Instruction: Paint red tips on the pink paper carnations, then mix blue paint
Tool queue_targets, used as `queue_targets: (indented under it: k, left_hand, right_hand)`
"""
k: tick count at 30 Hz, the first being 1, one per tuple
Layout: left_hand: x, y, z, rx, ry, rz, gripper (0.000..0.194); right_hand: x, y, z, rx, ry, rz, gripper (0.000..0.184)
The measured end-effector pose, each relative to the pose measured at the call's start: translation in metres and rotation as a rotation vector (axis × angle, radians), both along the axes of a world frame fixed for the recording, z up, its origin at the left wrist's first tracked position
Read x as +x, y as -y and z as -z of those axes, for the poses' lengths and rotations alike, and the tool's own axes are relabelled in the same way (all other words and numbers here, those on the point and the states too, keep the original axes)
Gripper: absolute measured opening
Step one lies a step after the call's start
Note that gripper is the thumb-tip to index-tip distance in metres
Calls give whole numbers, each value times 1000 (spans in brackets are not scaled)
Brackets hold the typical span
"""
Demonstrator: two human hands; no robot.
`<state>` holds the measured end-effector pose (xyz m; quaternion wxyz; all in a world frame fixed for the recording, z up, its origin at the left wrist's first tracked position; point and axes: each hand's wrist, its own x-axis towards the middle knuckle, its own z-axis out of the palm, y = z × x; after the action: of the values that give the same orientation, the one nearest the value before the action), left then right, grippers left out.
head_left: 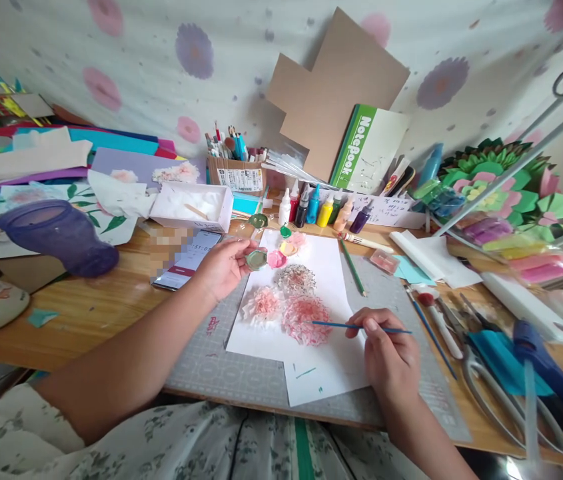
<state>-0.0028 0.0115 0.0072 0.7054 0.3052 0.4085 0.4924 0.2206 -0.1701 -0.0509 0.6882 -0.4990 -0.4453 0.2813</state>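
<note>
In my left hand (228, 267) is a small round palette cup (256, 260) with greenish-grey paint, pinched at its edge. More cups stand close by, with pink paint (276, 259), yellow paint (289, 248) and green paint (286, 231). My right hand (390, 350) grips a thin blue paintbrush (356, 327), its tip over the pink-red ruffled flower (307, 319); contact is hard to tell. A pale pink-centred flower (262, 305) and a dark-edged flower (297, 279) lie beside it on white paper (331, 267).
Paint bottles (314, 205) line the back, near a notebook (368, 147) and a brush box (236, 173). A phone (188, 260) and a purple vase (58, 237) are left. Scissors (491, 400), a green pencil (352, 267) and a glue gun (556, 367) lie right, around the cutting mat (201, 360).
</note>
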Motion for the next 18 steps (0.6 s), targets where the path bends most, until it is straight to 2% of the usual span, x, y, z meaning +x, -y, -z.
queue_targets:
  k: [8,15,18]
  left_hand:
    - [1,-2,-1,-1,-6,-6,11]
    - [1,-4,1,-3,-20,0,15]
    - [0,-5,2,-9,-29,0,17]
  right_hand:
    - [-4,-3,-5,-20,38,25,25]
    - [-6,-21,-33,-88,218,35,24]
    - [-8,-26,-38,-109,283,14,23]
